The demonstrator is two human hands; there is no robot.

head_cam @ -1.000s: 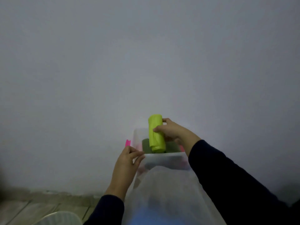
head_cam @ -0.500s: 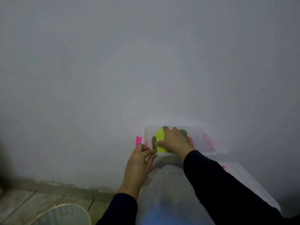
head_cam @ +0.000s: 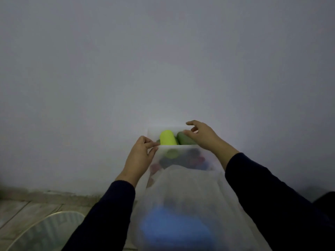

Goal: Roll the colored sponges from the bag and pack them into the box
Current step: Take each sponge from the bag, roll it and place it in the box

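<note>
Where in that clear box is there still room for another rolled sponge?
Little shows. The lime roll and dark green roll fill the middle of the box. A thin gap lies between the lime roll and the left wall. The right hand hides the right end.

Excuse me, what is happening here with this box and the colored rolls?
A person is packing rolled sponges into a translucent box that stands against the wall. A bright yellow-green roll stands in the box beside a dark green roll. The left hand pinches the near rim of the box. The right hand is open above the dark green roll and holds nothing. More colors show blurred through the box wall.
</note>
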